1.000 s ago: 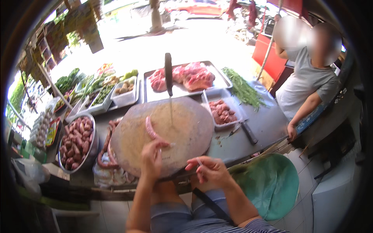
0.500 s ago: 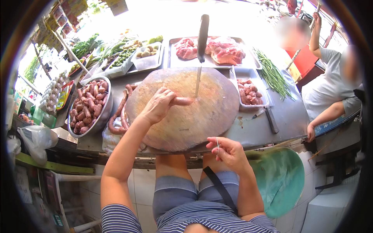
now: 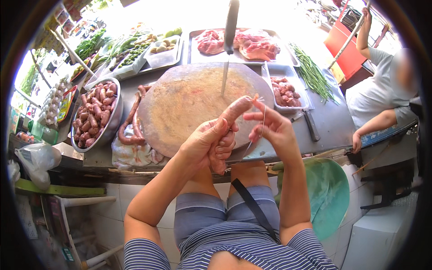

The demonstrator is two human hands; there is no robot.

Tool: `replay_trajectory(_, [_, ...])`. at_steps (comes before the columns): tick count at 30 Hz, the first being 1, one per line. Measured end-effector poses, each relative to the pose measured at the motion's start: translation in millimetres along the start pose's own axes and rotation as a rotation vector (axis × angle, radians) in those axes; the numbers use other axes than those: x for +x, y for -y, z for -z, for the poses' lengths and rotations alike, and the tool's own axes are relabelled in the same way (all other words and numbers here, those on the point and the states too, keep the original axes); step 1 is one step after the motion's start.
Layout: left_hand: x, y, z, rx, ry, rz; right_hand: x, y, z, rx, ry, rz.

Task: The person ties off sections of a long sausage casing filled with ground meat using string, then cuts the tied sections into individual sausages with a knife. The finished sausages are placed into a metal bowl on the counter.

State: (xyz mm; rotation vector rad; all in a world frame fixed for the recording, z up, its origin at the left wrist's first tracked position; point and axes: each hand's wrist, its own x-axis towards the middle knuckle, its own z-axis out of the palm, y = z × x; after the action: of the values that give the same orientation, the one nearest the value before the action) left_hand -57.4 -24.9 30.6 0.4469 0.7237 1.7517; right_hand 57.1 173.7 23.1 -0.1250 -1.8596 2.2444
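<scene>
My left hand [image 3: 208, 138] is wrapped round a raw sausage [image 3: 237, 109], held up over the near edge of the round wooden chopping block [image 3: 180, 96]. Its tip points up and to the right, and its lower end hangs out below my fingers. My right hand [image 3: 275, 130], its fingers bent, is at the tip with a thin white string [image 3: 264, 118] running through them and trailing down. A knife [image 3: 231, 33] stands upright with its point on the block. More linked sausage [image 3: 127, 130] lies along the block's left side.
A metal bowl [image 3: 118, 118] heaped with sausages sits left. Behind are vegetables, a tray [image 3: 192, 54] of raw meat and green long beans [image 3: 311, 74]. On the right are a plastic tub [image 3: 288, 108] of meat pieces, a second knife [image 3: 311, 126] and another person [image 3: 375, 99].
My left hand has come off the block toward me, lifting the sausage and gripping it round the body. My right hand has risen with the string to the sausage's tip.
</scene>
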Motion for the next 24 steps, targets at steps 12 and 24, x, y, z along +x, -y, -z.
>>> replay_trajectory(12, [12.7, 14.0, -5.0, 0.017, 0.064, 0.233, 20.8, 53.7, 5.5, -0.133, 0.472, -0.141])
replay_trajectory(24, [28.9, 9.9, 22.4, 0.312, 0.141, 0.342, 11.5, 38.2, 18.7, -0.215, 0.336, -0.279])
